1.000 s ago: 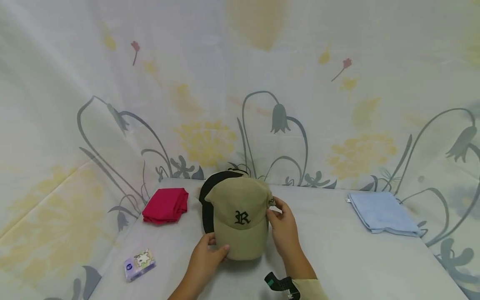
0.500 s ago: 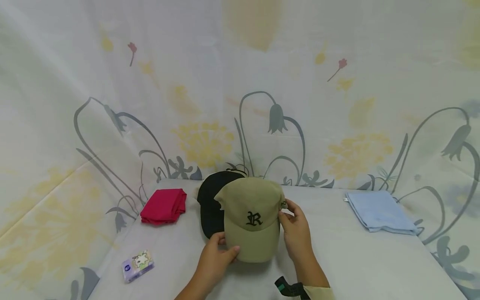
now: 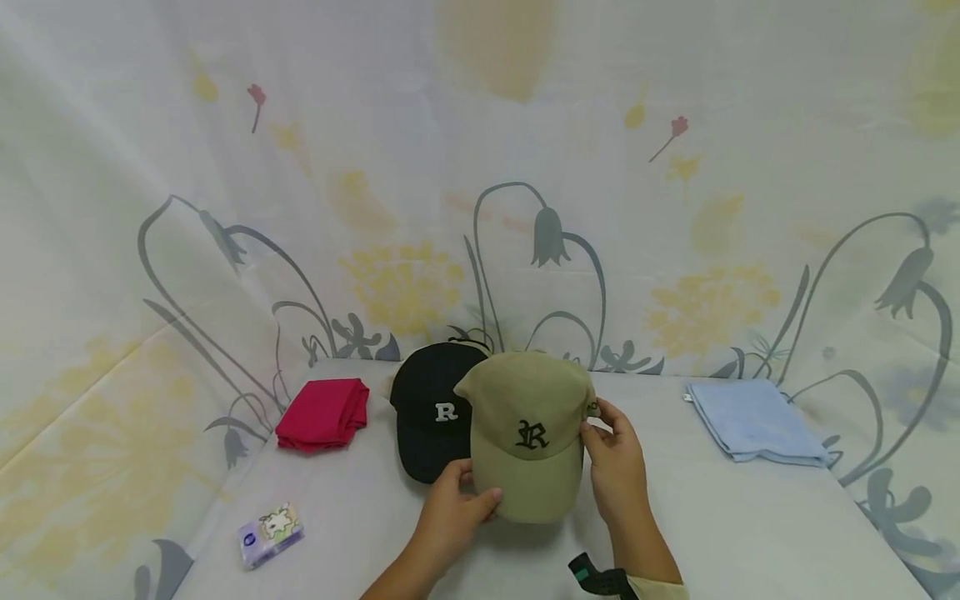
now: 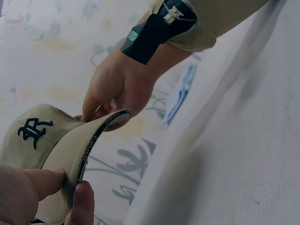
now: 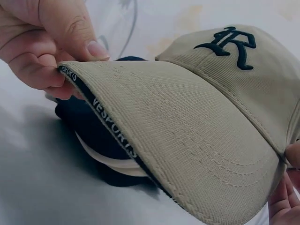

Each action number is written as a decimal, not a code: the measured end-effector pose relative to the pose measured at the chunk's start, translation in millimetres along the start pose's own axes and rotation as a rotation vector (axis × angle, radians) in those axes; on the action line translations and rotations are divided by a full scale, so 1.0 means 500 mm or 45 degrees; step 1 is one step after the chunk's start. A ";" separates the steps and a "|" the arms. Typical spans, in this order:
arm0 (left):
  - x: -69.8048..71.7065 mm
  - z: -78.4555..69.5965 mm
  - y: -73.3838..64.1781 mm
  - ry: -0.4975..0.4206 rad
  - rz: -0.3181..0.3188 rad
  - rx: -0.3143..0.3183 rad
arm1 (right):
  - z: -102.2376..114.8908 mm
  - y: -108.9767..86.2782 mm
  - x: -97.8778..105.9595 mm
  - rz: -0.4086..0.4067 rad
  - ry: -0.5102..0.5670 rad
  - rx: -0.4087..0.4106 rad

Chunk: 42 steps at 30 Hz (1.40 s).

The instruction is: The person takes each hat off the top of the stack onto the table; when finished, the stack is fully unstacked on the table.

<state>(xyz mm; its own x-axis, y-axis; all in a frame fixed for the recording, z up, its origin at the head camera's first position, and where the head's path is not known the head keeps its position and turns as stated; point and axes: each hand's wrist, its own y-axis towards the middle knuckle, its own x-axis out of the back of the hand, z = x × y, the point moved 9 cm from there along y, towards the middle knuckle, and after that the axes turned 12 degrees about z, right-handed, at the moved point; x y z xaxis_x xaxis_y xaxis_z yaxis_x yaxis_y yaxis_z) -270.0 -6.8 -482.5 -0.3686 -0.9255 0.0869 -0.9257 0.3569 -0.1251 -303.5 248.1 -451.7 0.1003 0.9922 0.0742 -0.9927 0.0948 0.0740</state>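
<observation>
A khaki baseball cap with a dark embroidered R is held up between both hands, its brim toward the wearer. My left hand pinches the left edge of the brim, thumb on top and fingers beneath. On the other side my right hand pinches the cap's side near where crown and brim meet. Lettering runs along the brim's dark front edge. Behind and to the left, a black baseball cap with a white R rests on the white table, partly covered by the khaki one in the head view.
A folded red cloth lies at the back left of the white table. Nearer on the left is a small purple tissue pack. A folded light blue cloth lies at the right. Floral fabric hangs behind.
Both hands have carried the khaki cap to the right, away from the black cap. The black cap's white R has come into sight. The view has shifted slightly.
</observation>
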 end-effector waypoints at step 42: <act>-0.116 0.023 0.149 0.347 -0.060 -0.045 | -0.130 0.096 0.125 -0.019 -0.161 -0.188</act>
<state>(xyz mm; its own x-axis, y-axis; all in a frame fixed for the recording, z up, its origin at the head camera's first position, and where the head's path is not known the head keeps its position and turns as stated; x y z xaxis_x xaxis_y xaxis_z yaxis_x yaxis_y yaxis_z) -316.6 72.0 -508.0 -0.3300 -0.8745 0.3554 -0.9429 0.3231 -0.0807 -349.1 319.8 -508.3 0.1131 0.9734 0.1993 -0.9891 0.1293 -0.0702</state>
